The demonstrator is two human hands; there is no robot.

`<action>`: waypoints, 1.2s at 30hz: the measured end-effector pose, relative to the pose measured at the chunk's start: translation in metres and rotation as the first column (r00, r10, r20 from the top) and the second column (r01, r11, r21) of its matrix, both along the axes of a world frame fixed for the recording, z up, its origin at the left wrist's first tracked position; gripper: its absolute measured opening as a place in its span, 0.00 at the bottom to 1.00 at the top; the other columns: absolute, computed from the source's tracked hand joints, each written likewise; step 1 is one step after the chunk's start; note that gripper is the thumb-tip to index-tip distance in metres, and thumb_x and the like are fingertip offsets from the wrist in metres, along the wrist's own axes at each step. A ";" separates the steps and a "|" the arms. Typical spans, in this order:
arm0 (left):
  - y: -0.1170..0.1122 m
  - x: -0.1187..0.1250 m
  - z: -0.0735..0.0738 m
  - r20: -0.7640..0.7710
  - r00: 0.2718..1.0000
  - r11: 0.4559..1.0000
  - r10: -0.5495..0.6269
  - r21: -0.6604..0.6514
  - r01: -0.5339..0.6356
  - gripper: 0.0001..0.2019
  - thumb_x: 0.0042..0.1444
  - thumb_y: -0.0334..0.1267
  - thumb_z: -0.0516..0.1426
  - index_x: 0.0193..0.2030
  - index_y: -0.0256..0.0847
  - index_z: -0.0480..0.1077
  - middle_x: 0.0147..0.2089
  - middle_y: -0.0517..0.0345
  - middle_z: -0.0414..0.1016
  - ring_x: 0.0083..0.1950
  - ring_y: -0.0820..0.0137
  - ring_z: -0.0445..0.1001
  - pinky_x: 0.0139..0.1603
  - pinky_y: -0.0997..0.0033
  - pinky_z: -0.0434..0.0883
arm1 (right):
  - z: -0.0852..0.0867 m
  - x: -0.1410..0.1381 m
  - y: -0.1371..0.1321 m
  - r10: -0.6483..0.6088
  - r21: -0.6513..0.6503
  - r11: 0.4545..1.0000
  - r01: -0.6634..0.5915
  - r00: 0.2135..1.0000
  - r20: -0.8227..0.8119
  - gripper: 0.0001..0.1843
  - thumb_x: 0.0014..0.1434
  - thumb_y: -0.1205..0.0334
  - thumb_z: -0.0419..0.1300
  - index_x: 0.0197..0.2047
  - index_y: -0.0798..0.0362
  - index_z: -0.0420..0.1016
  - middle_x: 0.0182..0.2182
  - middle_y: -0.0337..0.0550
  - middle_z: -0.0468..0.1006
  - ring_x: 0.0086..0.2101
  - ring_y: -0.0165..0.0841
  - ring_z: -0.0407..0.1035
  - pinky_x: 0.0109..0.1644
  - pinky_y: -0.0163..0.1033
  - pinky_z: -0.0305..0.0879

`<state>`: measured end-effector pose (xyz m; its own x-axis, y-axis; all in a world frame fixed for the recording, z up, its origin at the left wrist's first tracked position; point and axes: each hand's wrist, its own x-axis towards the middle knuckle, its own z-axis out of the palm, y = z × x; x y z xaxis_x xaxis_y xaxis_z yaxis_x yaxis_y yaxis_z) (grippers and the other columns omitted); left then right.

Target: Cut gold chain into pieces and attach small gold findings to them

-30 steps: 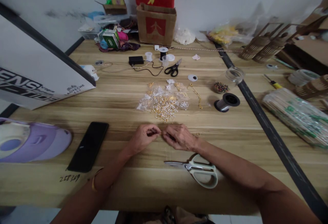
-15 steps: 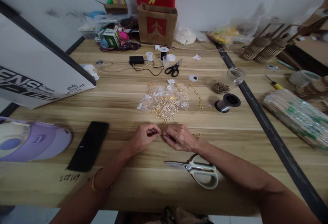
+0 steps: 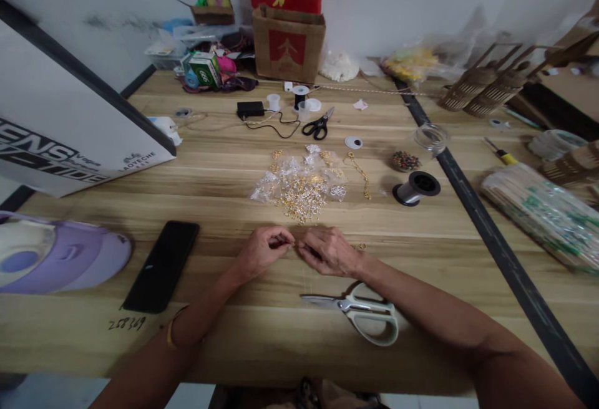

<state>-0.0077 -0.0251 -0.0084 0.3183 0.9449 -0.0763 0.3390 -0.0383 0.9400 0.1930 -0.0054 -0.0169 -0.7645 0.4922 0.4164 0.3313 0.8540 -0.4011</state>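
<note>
My left hand (image 3: 265, 250) is pinched at the fingertips, close to the table. Facing it, almost touching, my right hand (image 3: 330, 252) has its fingers curled and pressed together. Between the fingertips shows a tiny gold-coloured bit, too small to name. A thin clear strand seems to hang below my right hand. Just beyond both hands lies a pile of small gold and silver findings (image 3: 302, 200) with clear bags around it. A small gold chain piece (image 3: 359, 247) pokes out beside my right wrist. White-handled scissors (image 3: 369, 315) lie nearer the table edge, by my right forearm.
Left of me are a black phone (image 3: 161, 267) and a purple-and-white device (image 3: 70, 258). A gold chain (image 3: 359, 175), a wire spool (image 3: 416, 188) and a jar of beads (image 3: 406, 160) stand to the right. Black scissors (image 3: 318, 125) lie farther back. Wrapped sticks (image 3: 543, 216) are far right.
Both hands keep nearly the same pose and place. The whole view has shifted very slightly.
</note>
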 end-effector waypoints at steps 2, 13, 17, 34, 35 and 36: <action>0.000 0.000 0.000 0.003 1.000 1.000 0.001 0.004 -0.001 0.03 0.48 0.32 0.58 0.30 0.35 0.72 0.29 0.55 0.76 0.31 0.72 0.74 0.35 0.76 0.72 | 0.000 0.000 0.000 0.002 0.003 1.000 -0.002 1.000 0.003 0.05 0.62 0.66 0.49 0.35 0.54 0.64 0.26 0.41 0.71 0.26 0.30 0.64 0.31 0.35 0.56; 0.000 0.000 0.000 0.010 1.000 1.000 -0.007 -0.020 0.007 0.04 0.48 0.32 0.58 0.31 0.34 0.72 0.30 0.54 0.76 0.32 0.71 0.74 0.35 0.74 0.72 | 0.000 0.000 0.000 0.000 -0.004 1.000 0.000 1.000 0.008 0.04 0.62 0.67 0.50 0.35 0.54 0.64 0.26 0.41 0.70 0.27 0.29 0.64 0.32 0.35 0.57; 0.000 0.000 0.000 0.028 1.000 0.999 -0.009 -0.041 0.010 0.04 0.48 0.32 0.58 0.31 0.33 0.72 0.30 0.54 0.76 0.32 0.71 0.74 0.36 0.74 0.72 | -0.001 0.000 0.000 -0.002 0.002 1.000 0.002 1.000 0.012 0.04 0.62 0.66 0.49 0.35 0.54 0.64 0.25 0.41 0.70 0.26 0.30 0.64 0.32 0.35 0.57; 0.002 -0.002 0.002 0.096 0.995 0.997 -0.011 -0.074 0.019 0.06 0.48 0.35 0.60 0.31 0.34 0.72 0.29 0.57 0.75 0.30 0.74 0.72 0.32 0.77 0.69 | -0.001 0.000 0.001 -0.011 0.015 1.000 0.011 1.000 0.007 0.05 0.63 0.66 0.49 0.34 0.54 0.64 0.25 0.40 0.70 0.26 0.29 0.64 0.32 0.34 0.57; 0.002 -0.002 0.002 0.095 0.995 0.997 -0.013 -0.071 0.020 0.06 0.48 0.35 0.60 0.31 0.34 0.72 0.28 0.57 0.74 0.30 0.74 0.72 0.32 0.77 0.69 | -0.001 0.000 0.001 -0.011 0.014 1.000 0.010 1.000 0.007 0.05 0.63 0.66 0.49 0.34 0.54 0.64 0.25 0.40 0.70 0.27 0.29 0.64 0.32 0.34 0.57; 0.002 -0.002 0.002 0.093 0.996 0.997 -0.016 -0.067 0.022 0.06 0.48 0.35 0.60 0.31 0.34 0.72 0.28 0.57 0.74 0.30 0.74 0.71 0.32 0.77 0.69 | -0.001 0.000 0.001 -0.011 0.014 1.000 0.011 1.000 0.006 0.05 0.63 0.66 0.49 0.34 0.54 0.64 0.25 0.40 0.70 0.27 0.29 0.64 0.32 0.34 0.57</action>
<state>-0.0097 -0.0230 -0.0065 0.3447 0.9323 -0.1099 0.2505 0.0215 0.9679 0.1927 -0.0047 -0.0174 -0.7615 0.4946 0.4190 0.3430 0.8559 -0.3871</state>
